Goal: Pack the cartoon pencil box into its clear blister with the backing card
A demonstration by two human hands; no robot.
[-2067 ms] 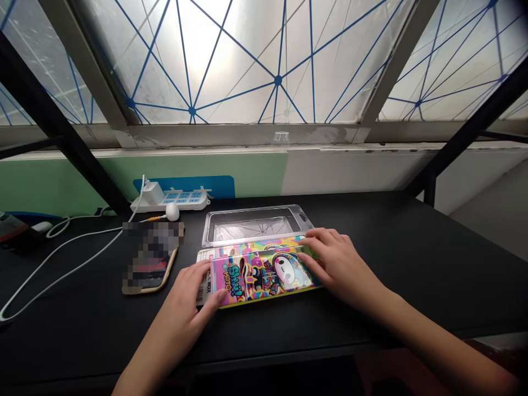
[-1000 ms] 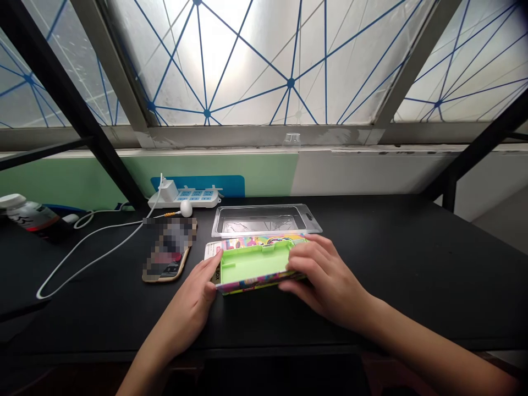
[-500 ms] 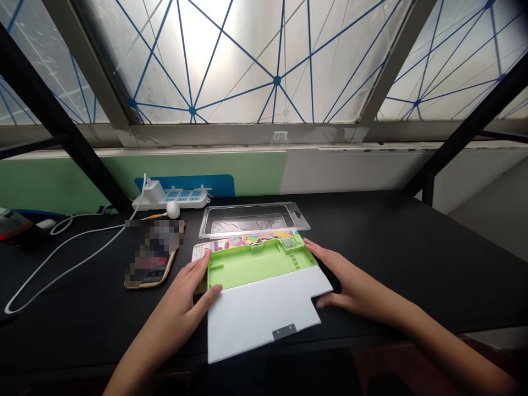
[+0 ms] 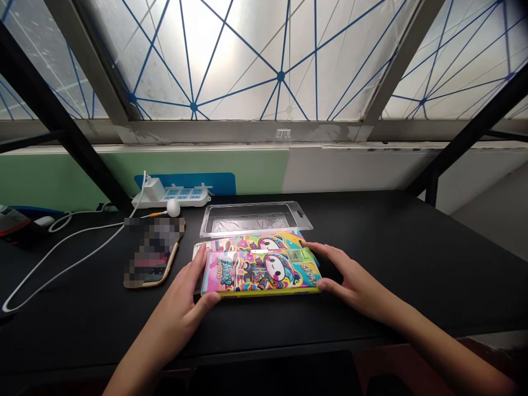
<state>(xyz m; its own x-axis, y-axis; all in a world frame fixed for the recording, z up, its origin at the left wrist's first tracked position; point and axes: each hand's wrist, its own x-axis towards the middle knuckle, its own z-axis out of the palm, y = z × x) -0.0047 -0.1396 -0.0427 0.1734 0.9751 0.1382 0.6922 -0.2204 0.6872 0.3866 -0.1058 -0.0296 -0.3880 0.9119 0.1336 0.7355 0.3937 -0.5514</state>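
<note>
A colourful pencil case (image 4: 256,272) with cartoon bear pictures lies with its lid down on the black desk. Its edge is yellow-green, and a clear green piece sits near its right end. My left hand (image 4: 185,294) grips the left end, thumb on the near edge and fingers along the side. At the right end my right hand (image 4: 344,278) does the same, thumb at the near corner and fingers at the far one. Partly hidden beneath the case is a printed card (image 4: 239,242). Behind it rests a clear plastic tray (image 4: 305,220).
To the left lies a phone (image 4: 167,264) with a tan case, its screen blurred. A white cable (image 4: 61,261) loops beside it. At the back stands a white power strip (image 4: 185,197) with a plug in it. Black frame bars (image 4: 78,148) slant up at both sides.
The pencil case's lid, which lay open toward me with its white inside showing, has swung up and over and now covers the green tray. Both hands remain at its ends.
</note>
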